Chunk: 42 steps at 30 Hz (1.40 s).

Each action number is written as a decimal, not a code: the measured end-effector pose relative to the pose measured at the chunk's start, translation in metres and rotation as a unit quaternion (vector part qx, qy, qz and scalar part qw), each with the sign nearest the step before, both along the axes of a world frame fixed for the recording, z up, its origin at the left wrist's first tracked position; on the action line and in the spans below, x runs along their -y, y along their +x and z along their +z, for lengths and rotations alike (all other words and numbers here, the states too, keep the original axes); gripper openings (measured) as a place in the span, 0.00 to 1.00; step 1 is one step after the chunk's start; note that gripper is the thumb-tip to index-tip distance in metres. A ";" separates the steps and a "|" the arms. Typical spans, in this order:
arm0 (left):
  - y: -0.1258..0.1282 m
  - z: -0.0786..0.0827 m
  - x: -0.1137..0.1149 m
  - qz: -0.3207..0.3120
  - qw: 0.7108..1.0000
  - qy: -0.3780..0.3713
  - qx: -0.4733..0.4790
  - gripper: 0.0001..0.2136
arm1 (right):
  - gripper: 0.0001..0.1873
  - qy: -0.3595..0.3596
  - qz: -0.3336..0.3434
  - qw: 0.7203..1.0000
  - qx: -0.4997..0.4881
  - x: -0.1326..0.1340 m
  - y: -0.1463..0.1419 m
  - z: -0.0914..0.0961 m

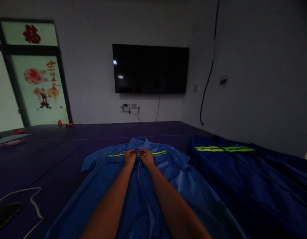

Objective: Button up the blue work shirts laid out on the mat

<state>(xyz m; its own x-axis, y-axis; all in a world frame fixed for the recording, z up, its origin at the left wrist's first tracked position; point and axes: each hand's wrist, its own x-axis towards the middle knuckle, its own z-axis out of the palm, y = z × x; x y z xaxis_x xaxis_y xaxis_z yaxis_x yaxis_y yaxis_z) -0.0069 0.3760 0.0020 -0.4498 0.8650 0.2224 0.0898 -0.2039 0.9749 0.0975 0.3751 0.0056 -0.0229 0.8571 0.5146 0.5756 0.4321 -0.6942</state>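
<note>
A light blue work shirt with a yellow-green reflective stripe lies flat on the dark purple table, collar pointing away from me. My left hand and my right hand meet at the chest, right on the stripe. Both have their fingers pinched on the shirt's front opening, close together. What sits between the fingertips is too small to make out. My forearms stretch over the shirt's lower part.
A darker blue garment with the same reflective stripe lies on the right. A white cable loops at the near left. Papers lie at the far left. A black TV hangs on the wall.
</note>
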 end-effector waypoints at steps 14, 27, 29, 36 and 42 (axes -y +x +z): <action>0.000 -0.002 0.000 -0.007 1.000 0.019 -0.007 0.10 | 0.07 -0.015 -0.045 0.997 0.060 0.005 -0.001 0.004; 0.001 -0.004 -0.004 -0.028 0.999 0.032 0.013 0.08 | 0.10 -0.062 -0.022 0.997 -0.050 -0.010 0.001 -0.008; 0.001 -0.004 -0.004 -0.028 0.999 0.033 0.010 0.08 | 0.10 -0.062 -0.017 0.997 -0.053 -0.010 0.001 -0.009; 0.001 -0.003 -0.001 -0.015 0.998 0.044 -0.031 0.09 | 0.11 -0.019 -0.027 0.999 0.031 0.001 -0.001 0.001; 0.001 0.000 0.003 0.003 0.995 0.048 -0.086 0.12 | 0.12 -0.008 -0.069 0.979 0.194 0.016 -0.005 0.013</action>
